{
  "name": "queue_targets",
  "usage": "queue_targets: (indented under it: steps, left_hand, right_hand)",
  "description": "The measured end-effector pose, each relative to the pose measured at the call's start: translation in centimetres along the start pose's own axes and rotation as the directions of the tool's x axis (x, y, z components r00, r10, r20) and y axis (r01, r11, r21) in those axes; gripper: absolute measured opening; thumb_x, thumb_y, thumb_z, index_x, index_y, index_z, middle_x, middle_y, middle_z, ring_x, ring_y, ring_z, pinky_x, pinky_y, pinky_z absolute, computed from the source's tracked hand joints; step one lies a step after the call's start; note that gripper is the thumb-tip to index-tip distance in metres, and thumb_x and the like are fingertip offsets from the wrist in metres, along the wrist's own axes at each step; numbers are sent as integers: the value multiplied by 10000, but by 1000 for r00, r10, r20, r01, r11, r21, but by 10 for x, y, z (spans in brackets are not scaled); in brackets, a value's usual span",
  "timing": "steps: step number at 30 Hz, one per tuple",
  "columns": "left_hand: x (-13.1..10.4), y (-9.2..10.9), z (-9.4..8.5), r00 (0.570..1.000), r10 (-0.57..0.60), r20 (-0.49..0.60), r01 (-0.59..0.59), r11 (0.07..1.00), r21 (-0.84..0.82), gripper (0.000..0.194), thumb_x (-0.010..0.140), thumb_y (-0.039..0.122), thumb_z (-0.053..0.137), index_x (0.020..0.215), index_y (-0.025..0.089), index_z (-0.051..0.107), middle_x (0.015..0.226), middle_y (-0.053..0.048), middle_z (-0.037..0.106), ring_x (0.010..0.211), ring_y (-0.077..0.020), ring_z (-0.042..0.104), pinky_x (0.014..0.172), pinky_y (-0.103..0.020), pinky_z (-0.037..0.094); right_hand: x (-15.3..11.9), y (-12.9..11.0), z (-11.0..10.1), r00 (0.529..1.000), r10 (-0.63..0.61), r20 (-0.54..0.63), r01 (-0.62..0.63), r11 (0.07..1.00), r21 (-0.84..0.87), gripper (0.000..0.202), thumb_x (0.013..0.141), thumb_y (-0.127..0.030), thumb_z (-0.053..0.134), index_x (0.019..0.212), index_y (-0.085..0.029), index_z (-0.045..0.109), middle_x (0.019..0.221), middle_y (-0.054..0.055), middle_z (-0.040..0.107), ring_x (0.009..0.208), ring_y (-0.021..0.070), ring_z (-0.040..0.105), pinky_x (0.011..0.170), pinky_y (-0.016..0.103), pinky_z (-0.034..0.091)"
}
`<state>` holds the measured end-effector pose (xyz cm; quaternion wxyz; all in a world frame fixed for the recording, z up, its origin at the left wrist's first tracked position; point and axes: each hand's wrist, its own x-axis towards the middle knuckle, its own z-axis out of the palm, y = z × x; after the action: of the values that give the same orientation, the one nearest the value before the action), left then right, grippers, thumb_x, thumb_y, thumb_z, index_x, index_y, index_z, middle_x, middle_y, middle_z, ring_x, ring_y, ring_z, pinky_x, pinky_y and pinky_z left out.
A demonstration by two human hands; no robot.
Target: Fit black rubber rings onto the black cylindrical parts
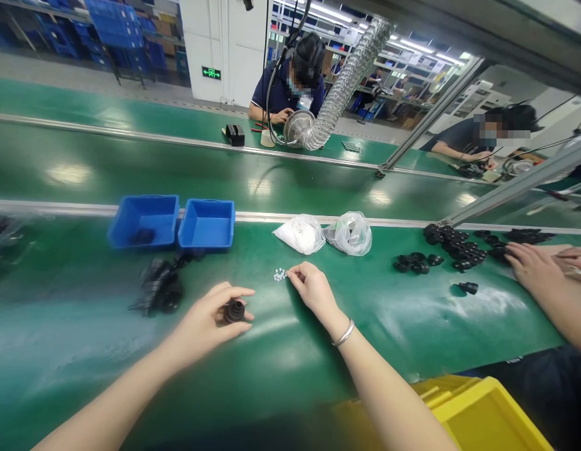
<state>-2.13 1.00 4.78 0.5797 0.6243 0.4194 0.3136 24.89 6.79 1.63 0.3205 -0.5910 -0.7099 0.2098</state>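
Observation:
My left hand [210, 314] is curled round a black round stepped plastic part [234, 311], with its narrower open end facing up. Thumb and index finger reach out past the part. To the right, my right hand [313, 287] has thumb and fingertips pinched together at the edge of a small pile of tiny white pieces [279, 274] on the green table. Whether a piece is between those fingertips is too small to tell. Left of my left hand lies a blurred heap of black parts [161, 287].
Two blue bins [206, 224] and two clear plastic bags [302, 235] stand along the back rail. Clustered black parts [452, 244] lie at right, near a co-worker's hands [534, 266]. A yellow crate [492, 416] is at the lower right. Other people sit across the bench.

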Motion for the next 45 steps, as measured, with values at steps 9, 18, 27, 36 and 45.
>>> queue_targets:
  steps: [9, 18, 27, 36, 45]
  left_hand:
    - [3, 1, 18, 953, -302, 31, 285, 852, -439, 499, 915, 613, 466, 945, 138, 617, 786, -63, 652, 464, -121, 587, 389, -214, 425]
    - [0, 0, 24, 965, -202, 165, 261, 742, -617, 435, 850, 373, 670, 1239, 223, 545, 1329, -85, 547, 1179, -273, 601, 1044, -432, 465]
    - [-4, -13, 24, 992, -116, 43, 123, 940, -319, 433, 839, 268, 609, 1268, 240, 560, 875, -15, 661, 808, -203, 639, 756, -310, 543]
    - [-7, -13, 25, 995, -95, 20, 97, 981, -170, 428, 843, 196, 549, 1267, 249, 545, 1186, -75, 630, 990, -228, 632, 857, -347, 535]
    - [-5, -14, 21, 996, -70, 50, 74, 994, -85, 416, 866, 232, 552, 1280, 273, 570, 1332, -58, 581, 1257, -277, 524, 1122, -438, 382]
  right_hand:
    - [-9, -25, -5, 987, 120, 105, -141, 963, 230, 313, 931, -443, 525, 815, -170, 624, 530, -41, 485, 452, 114, 463, 477, 245, 403]
    - [-43, -81, 12, 966, -251, 63, 228, 940, 254, 103, 924, -205, 580, 853, -204, 654, 779, 30, 623, 686, 140, 589, 611, 266, 495]
    - [-60, -71, 32, 852, -511, 115, 517, 856, -27, 169, 933, -97, 529, 1071, -177, 584, 886, 83, 632, 829, 190, 617, 725, 327, 551]
    - [-59, -75, 27, 761, -614, 207, 647, 741, -179, 205, 931, -88, 498, 1096, -152, 602, 824, 92, 623, 734, 211, 598, 632, 346, 540]
    - [-60, -81, 27, 820, -521, 237, 557, 822, -117, 221, 972, -131, 443, 1066, -174, 638, 861, 85, 658, 772, 193, 621, 685, 329, 546]
